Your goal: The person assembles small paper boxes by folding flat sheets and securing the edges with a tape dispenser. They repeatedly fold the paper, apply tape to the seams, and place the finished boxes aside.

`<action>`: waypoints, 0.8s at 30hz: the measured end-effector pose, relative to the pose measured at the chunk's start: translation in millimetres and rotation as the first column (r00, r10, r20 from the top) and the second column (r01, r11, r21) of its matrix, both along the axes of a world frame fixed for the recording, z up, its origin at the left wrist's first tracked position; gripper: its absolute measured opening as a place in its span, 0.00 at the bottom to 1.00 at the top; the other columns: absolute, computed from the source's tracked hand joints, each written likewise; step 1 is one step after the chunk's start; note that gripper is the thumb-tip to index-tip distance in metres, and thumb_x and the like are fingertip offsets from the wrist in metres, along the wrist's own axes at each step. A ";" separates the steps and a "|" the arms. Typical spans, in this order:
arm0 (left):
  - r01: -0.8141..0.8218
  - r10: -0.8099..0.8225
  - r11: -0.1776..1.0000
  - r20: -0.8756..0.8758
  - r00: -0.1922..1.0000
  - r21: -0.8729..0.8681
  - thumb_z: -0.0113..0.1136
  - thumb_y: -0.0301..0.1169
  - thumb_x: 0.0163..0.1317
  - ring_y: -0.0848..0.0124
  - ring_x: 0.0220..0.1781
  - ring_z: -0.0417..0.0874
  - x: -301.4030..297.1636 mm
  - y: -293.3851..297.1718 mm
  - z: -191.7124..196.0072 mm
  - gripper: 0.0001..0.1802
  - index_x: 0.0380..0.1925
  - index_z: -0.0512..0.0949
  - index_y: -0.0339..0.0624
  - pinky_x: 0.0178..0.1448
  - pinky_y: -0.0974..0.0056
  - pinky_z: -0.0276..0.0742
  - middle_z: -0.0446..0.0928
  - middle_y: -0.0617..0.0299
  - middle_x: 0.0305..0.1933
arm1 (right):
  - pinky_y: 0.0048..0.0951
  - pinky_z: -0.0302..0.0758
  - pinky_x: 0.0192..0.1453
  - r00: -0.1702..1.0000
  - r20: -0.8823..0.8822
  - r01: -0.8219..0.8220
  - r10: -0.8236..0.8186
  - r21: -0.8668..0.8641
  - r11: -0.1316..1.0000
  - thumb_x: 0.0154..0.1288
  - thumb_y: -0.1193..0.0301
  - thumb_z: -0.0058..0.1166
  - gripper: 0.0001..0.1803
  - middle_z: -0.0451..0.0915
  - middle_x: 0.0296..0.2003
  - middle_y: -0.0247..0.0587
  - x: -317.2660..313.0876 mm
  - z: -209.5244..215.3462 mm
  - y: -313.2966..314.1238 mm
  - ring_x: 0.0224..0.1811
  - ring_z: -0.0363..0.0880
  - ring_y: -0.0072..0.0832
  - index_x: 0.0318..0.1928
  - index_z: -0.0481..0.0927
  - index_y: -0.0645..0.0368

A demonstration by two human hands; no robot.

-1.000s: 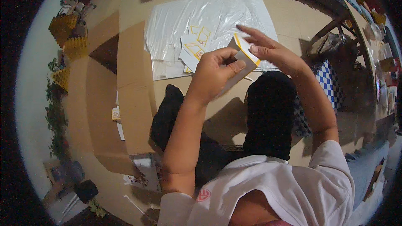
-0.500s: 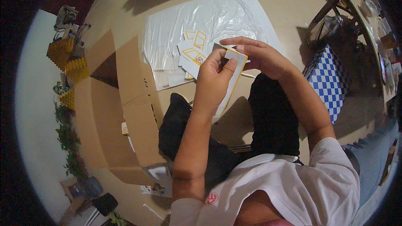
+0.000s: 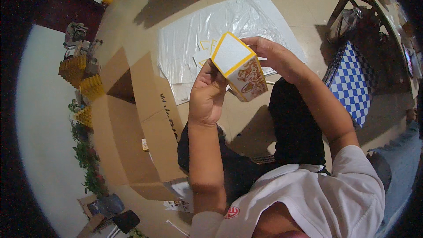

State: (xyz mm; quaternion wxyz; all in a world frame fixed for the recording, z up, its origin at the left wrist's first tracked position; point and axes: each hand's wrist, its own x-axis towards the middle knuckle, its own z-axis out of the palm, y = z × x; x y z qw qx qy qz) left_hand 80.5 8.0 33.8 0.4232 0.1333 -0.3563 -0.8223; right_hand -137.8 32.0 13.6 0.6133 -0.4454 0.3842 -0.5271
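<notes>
A small paper box (image 3: 255, 79), raised above my lap, has a white face with yellow edges turned up and a brown picture on its side. My left hand (image 3: 207, 90) grips its left edge, the fingertips partly hidden. At its upper right, my right hand (image 3: 275, 59) curls its fingers against the box, some of them behind it. Beyond the box, flat cardboard pieces (image 3: 203, 56) with yellow lines lie on a white sheet covered in clear plastic (image 3: 185, 31), partly hidden by my hands.
A large open brown carton (image 3: 150, 119) stands on the floor at my left, with a small box (image 3: 145, 144) inside. To the right are a blue-and-white checkered box (image 3: 350, 81) and a table (image 3: 379, 6). Potted greenery (image 3: 83, 154) lines the far left.
The flat, narrow-looking piece now shows as an opened-out box, turned so its white face and brown picture are visible. My left hand has shifted left and down.
</notes>
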 end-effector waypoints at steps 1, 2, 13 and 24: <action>0.021 -0.020 1.000 -0.048 0.999 0.019 0.48 0.15 0.57 0.68 0.60 0.74 1.5 -0.8 -0.8 0.27 0.59 0.68 0.35 0.67 0.62 0.64 0.74 0.58 0.58 | 0.34 0.63 0.64 0.999 -0.039 -0.014 0.013 -0.012 1.000 0.68 0.45 0.46 0.34 0.76 0.53 0.43 0.6 0.8 2.4 0.58 0.71 0.30 0.62 0.69 0.59; 0.054 -0.050 0.997 -0.080 0.996 0.055 0.49 0.16 0.56 0.66 0.62 0.72 3.1 -3.6 -4.6 0.28 0.60 0.67 0.35 0.69 0.59 0.63 0.73 0.57 0.59 | 0.31 0.64 0.62 0.997 -0.079 -0.028 0.026 -0.023 0.999 0.68 0.47 0.47 0.31 0.76 0.52 0.40 1.0 1.8 4.5 0.56 0.72 0.28 0.61 0.70 0.58; -0.348 0.377 0.926 0.270 0.886 -0.149 0.46 0.44 0.70 0.66 0.61 0.73 -12.5 -0.7 8.7 0.27 0.61 0.68 0.37 0.65 0.59 0.64 0.74 0.57 0.58 | 0.24 0.72 0.48 0.982 -0.059 0.169 -0.182 -0.178 0.970 0.62 0.67 0.62 0.13 0.78 0.36 0.28 9.4 2.1 4.5 0.42 0.74 0.17 0.44 0.76 0.58; -0.256 0.373 0.907 0.353 0.858 -0.335 0.56 0.28 0.65 0.73 0.50 0.77 -3.4 6.6 12.9 0.18 0.53 0.72 0.35 0.58 0.67 0.70 0.77 0.59 0.50 | 0.27 0.67 0.60 0.955 -0.234 0.096 -0.183 -0.343 0.935 0.66 0.64 0.57 0.17 0.76 0.46 0.36 10.0 3.5 7.1 0.52 0.73 0.25 0.50 0.75 0.61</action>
